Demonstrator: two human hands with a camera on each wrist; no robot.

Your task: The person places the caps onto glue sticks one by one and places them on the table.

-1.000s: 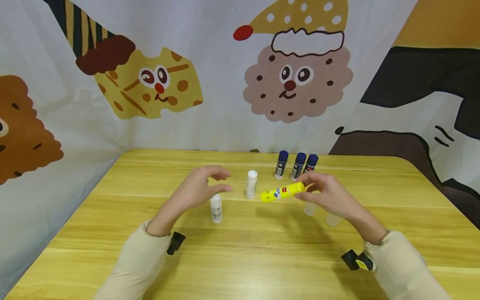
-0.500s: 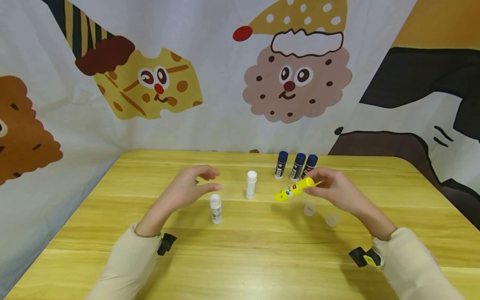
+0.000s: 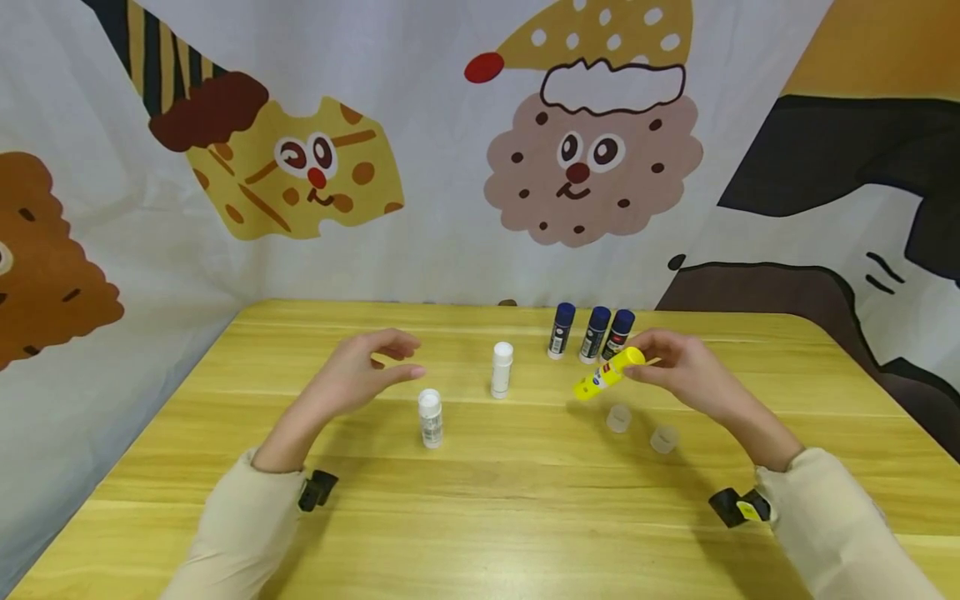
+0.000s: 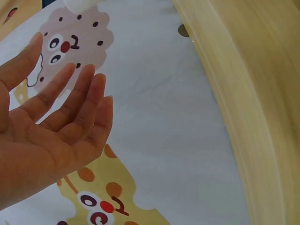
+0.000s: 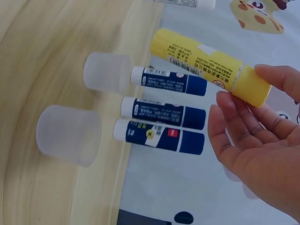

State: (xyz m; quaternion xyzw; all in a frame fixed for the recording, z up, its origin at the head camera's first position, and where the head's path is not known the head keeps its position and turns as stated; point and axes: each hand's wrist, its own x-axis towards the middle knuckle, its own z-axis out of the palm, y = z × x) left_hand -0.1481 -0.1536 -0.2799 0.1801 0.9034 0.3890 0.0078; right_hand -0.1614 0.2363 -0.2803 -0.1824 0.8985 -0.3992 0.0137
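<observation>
My right hand (image 3: 678, 372) pinches a yellow glue stick (image 5: 201, 61) by its cap end, between thumb and fingers. The stick is tilted in the air above the table, its other end pointing down and left in the head view. My left hand (image 3: 360, 375) hovers over the left part of the table, fingers relaxed and holding nothing; the left wrist view shows its bare palm (image 4: 51, 136). Nearest to it stands a white glue stick (image 3: 431, 419), upright. Another white glue stick (image 3: 502, 371) stands farther back, between the two hands.
Several dark blue-capped glue sticks (image 3: 594, 335) stand at the back right of the wooden table (image 3: 480, 517). Two translucent caps, a left one (image 3: 618, 418) and a right one (image 3: 664, 439), lie below my right hand. A cartoon-printed cloth (image 3: 442, 167) hangs behind the table.
My right hand has moved right with the yellow glue stick, which now tilts more steeply. The left hand has drawn away to the left from the white glue sticks.
</observation>
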